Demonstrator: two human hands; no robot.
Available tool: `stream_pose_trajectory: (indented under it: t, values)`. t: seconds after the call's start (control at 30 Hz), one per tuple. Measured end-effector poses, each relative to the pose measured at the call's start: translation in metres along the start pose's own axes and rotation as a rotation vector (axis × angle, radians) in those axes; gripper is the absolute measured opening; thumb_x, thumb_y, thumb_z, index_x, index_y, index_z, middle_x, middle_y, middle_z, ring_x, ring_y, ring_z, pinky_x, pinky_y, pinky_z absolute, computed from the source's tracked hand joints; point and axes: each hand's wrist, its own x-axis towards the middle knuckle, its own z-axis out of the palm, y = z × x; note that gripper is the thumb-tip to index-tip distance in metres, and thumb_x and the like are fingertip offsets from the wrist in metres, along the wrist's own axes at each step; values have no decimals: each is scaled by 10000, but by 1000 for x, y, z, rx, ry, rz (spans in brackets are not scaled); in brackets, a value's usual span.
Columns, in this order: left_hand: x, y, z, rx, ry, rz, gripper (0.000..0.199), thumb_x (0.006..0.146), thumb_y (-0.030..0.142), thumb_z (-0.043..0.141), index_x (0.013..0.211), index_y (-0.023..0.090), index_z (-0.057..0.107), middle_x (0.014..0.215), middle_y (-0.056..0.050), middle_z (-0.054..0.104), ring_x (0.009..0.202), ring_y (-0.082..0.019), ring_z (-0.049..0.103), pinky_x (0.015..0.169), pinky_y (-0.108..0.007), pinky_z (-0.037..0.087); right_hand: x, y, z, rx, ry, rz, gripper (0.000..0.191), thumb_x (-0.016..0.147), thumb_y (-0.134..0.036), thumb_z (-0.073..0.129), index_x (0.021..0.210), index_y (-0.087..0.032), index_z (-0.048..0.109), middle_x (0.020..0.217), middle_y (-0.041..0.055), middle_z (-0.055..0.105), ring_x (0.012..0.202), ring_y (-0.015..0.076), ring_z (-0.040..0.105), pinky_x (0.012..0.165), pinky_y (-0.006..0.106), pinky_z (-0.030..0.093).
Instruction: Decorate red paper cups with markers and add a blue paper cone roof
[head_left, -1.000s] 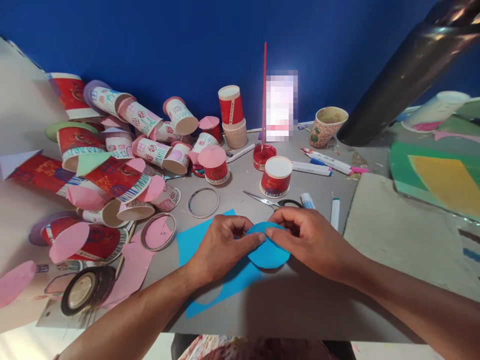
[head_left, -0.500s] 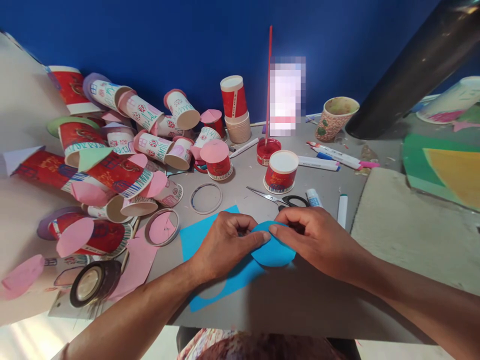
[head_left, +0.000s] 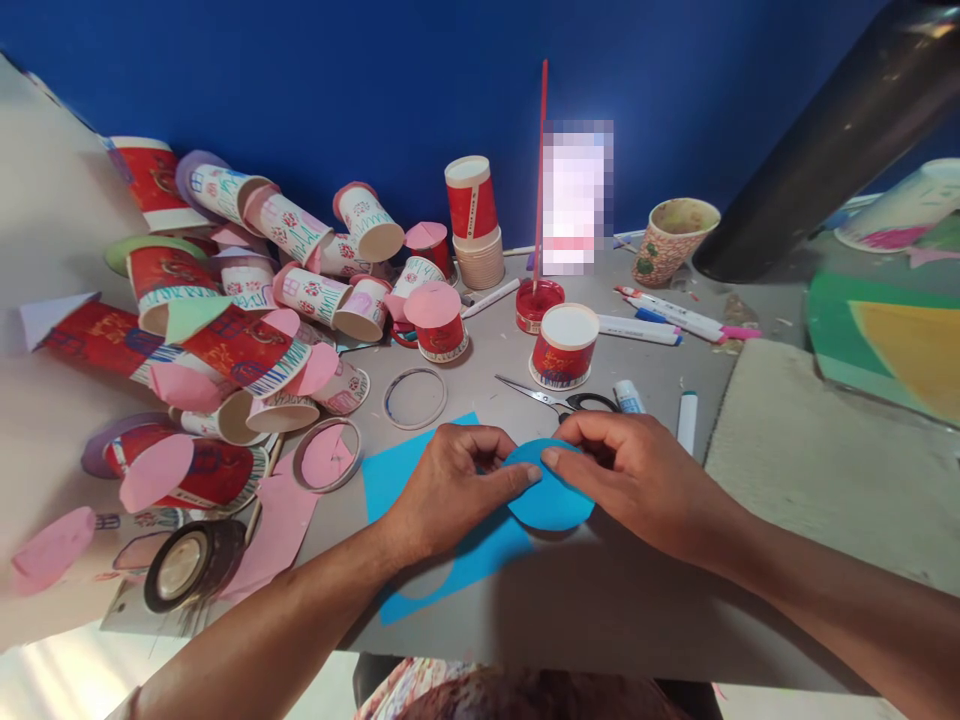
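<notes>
A round disc of blue paper (head_left: 553, 502) is pinched between both my hands above the table's front part. My left hand (head_left: 469, 485) grips its left side, thumb on top and fingers behind. On the upper right side, my right hand (head_left: 626, 468) holds it the same way. Under my left hand lies a larger blue sheet (head_left: 480, 560) with a curved cut in its lower edge. Just beyond my hands are black-handled scissors (head_left: 589, 401) and a glue stick (head_left: 628, 395). A short red paper cup (head_left: 564, 350) stands upside down behind the scissors.
Many decorated paper cups (head_left: 244, 345) are heaped at the left. Tape rings (head_left: 416, 398), a black tape roll (head_left: 184, 568) and pink paper scraps (head_left: 281, 525) lie nearby. At the back are a jar of red paint (head_left: 540, 318), a lit phone (head_left: 577, 200) and markers (head_left: 645, 328).
The blue disc has tilted slightly and looks flatter and rounder now. Both hands keep their pinch in nearly the same place. The whole view has shifted a little.
</notes>
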Motion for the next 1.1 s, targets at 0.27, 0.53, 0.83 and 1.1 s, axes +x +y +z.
stream_pose_trajectory:
  t: [0.27,0.53,0.83,1.1]
  values:
    - [0,-2,-1,-22,-1,-11,332,808,472,716,708,158,671,621,35,507,609,-100,403,558,-249,302,-1,2,0,-27,20,-18,326,883,-442,551,643,-224,519,570,-38,465,547,126,385,489,285,287]
    - [0,-1,-1,-17,-8,-41,388,796,509,713,646,164,620,584,41,453,591,-99,364,544,-257,270,-2,1,0,-27,29,-91,340,913,-391,548,621,-231,478,569,-31,475,556,134,391,501,297,283]
    - [0,-3,-1,-45,-23,-40,407,798,523,706,632,169,591,585,38,442,589,-101,365,545,-258,265,-1,1,1,-24,29,-78,371,911,-404,530,599,-231,426,559,-35,434,557,131,366,504,295,272]
    - [-1,-3,0,24,61,53,336,840,433,688,649,173,591,619,42,446,620,-103,379,569,-251,310,-2,2,1,-71,-10,-24,277,874,-425,580,686,-224,553,627,-17,525,593,144,435,522,293,300]
